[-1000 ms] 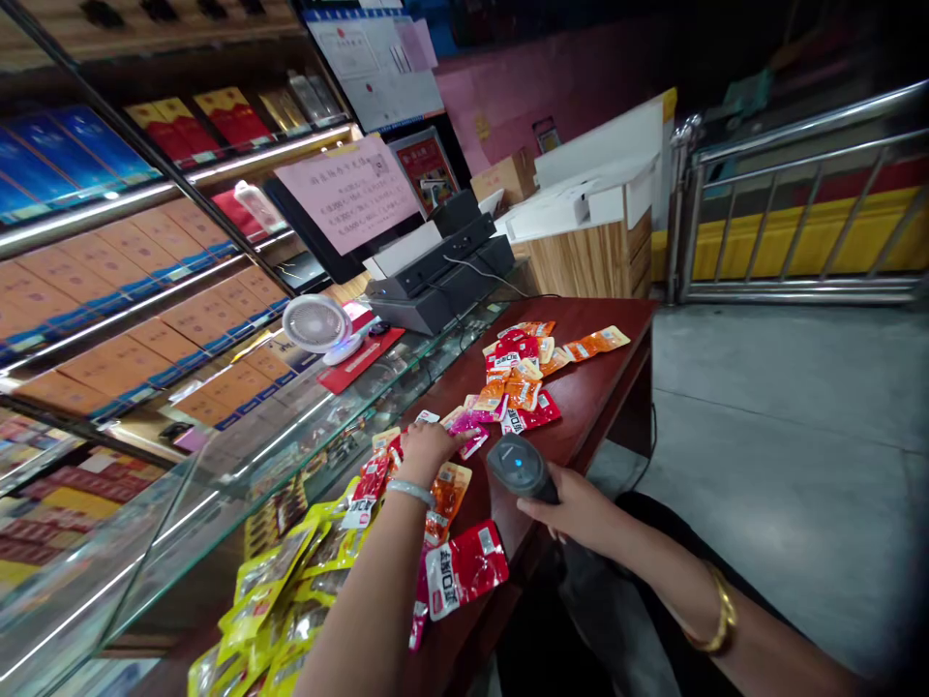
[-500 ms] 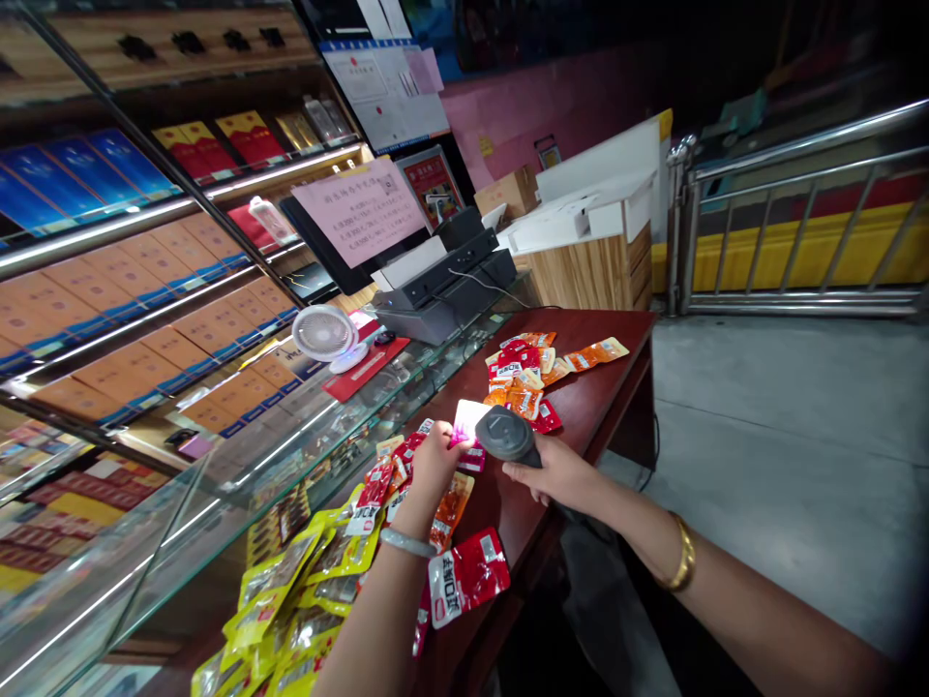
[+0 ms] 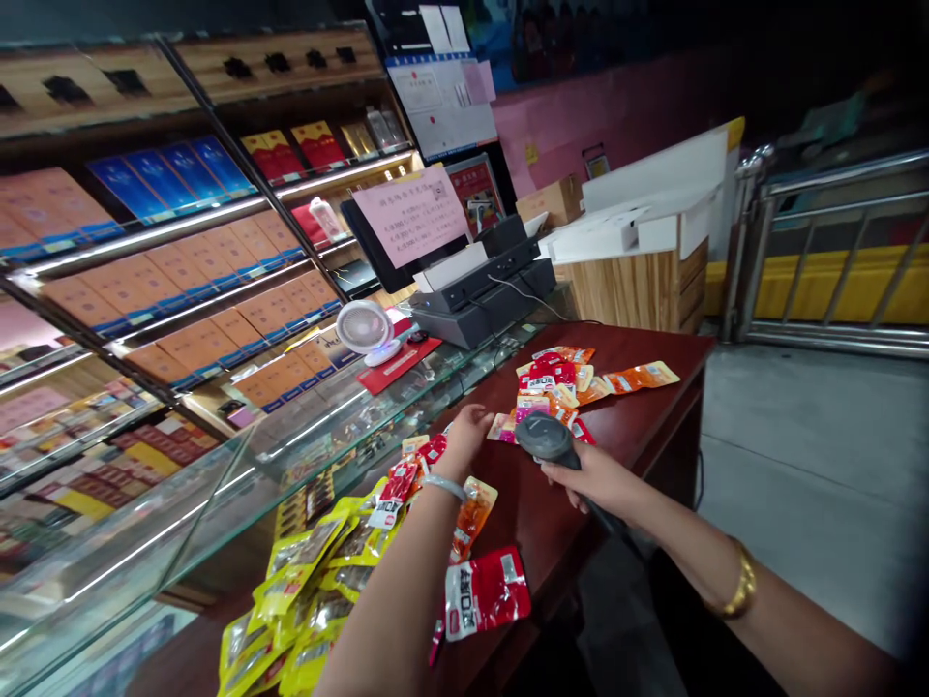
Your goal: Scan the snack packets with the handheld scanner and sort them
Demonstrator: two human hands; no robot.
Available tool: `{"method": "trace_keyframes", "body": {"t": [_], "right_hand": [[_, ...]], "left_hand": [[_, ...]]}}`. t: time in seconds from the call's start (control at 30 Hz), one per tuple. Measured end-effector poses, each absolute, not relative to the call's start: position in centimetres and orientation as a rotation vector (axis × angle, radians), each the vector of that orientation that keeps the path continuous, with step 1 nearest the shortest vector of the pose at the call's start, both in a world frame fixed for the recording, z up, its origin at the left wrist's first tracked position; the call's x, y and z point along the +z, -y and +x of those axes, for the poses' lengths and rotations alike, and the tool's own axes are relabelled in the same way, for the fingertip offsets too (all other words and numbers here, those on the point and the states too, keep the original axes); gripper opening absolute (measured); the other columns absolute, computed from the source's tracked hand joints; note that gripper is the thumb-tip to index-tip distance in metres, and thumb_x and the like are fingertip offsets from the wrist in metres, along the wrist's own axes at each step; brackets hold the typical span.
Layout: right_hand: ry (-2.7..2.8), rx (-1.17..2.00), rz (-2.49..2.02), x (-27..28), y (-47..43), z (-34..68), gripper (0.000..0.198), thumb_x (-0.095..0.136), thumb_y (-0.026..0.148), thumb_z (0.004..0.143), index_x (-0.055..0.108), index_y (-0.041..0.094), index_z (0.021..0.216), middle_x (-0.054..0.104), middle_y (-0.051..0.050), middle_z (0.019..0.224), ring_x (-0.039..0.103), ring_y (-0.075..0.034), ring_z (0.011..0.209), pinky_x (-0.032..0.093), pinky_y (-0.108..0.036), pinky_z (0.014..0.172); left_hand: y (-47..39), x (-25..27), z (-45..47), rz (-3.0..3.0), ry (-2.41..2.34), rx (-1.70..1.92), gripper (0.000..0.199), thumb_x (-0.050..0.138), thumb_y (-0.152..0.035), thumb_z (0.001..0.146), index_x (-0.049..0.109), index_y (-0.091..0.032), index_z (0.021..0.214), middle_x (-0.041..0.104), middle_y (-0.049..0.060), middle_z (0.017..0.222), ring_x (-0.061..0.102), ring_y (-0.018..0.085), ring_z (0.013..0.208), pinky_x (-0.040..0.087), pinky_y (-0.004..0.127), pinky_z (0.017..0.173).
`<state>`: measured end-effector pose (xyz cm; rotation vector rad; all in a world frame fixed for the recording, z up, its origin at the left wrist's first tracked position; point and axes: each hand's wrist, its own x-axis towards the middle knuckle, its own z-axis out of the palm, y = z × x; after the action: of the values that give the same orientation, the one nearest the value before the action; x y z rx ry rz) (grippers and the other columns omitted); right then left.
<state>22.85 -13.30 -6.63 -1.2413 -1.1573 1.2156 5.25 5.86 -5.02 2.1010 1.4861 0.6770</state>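
My right hand (image 3: 599,479) grips the handle of a dark grey barcode scanner (image 3: 544,438), its head over the table beside a pile of small packets. My left hand (image 3: 468,438), with a pale bangle at the wrist, hovers with loosely bent fingers and no packet visible in them. Close to its fingertips lies a pink-and-white packet (image 3: 500,428) at the near edge of the far pile. That pile holds red packets (image 3: 552,373) and orange packets (image 3: 643,378). Below my left forearm are yellow packets (image 3: 319,571), an orange packet (image 3: 475,513) and a red-and-white packet (image 3: 488,592).
A glass counter (image 3: 290,436) runs along the table's left side. On it stand a small white fan (image 3: 364,327), a monitor with a pink sign (image 3: 413,218) and a black printer-like device (image 3: 483,290). Boxed goods fill the shelves (image 3: 218,329). A metal railing (image 3: 842,252) stands right.
My left hand has let go of the magenta packet it held under the scanner, and its fingers have loosened. The scanner stays in my right hand. The view has swung left.
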Motion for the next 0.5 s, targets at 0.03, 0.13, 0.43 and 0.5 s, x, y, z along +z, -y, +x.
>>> {"method": "trace_keyframes", "body": {"t": [0.03,0.13,0.43,0.5], "right_hand": [[1.163,1.215,-1.249,-6.6,13.3,23.0,0.029,0.065,0.041,0.081,0.050,0.020,0.093,0.060,0.006,0.061,0.050,-0.008,0.037,0.041,-0.020,0.036],[1.193,1.212,-1.265,-6.8,13.6,23.4,0.030,0.065,0.040,0.080,0.050,0.020,0.096,0.057,0.008,0.054,0.049,-0.009,0.035,0.039,-0.020,0.036],[1.256,1.220,-1.313,-6.6,13.7,23.3,0.032,0.063,0.036,0.082,0.052,0.018,0.106,0.048,0.011,0.041,0.048,-0.010,0.034,0.037,-0.017,0.036],[1.265,1.229,-1.315,-6.5,13.8,23.2,0.034,0.064,0.036,0.082,0.051,0.018,0.108,0.048,0.012,0.041,0.048,-0.010,0.034,0.037,-0.017,0.035]], "left_hand": [[-6.5,-4.4,4.2,2.233,-1.674,0.564,0.033,0.063,-0.035,0.083,0.065,-0.017,0.111,0.068,0.016,0.114,0.063,0.026,0.108,0.046,0.036,0.091],[-8.2,-2.9,0.7,2.450,-2.079,0.033,0.044,0.069,-0.048,0.074,0.070,-0.016,0.105,0.064,0.022,0.121,0.054,0.039,0.121,0.040,0.048,0.097],[-10.6,-2.2,-1.9,2.508,-2.092,-0.150,0.057,0.074,-0.048,0.068,0.061,-0.018,0.114,0.067,0.018,0.116,0.061,0.032,0.111,0.046,0.036,0.088],[-10.5,-2.1,-1.7,2.429,-2.013,-0.004,0.041,0.069,-0.039,0.075,0.062,-0.018,0.111,0.071,0.014,0.108,0.066,0.026,0.100,0.047,0.031,0.081]]}}
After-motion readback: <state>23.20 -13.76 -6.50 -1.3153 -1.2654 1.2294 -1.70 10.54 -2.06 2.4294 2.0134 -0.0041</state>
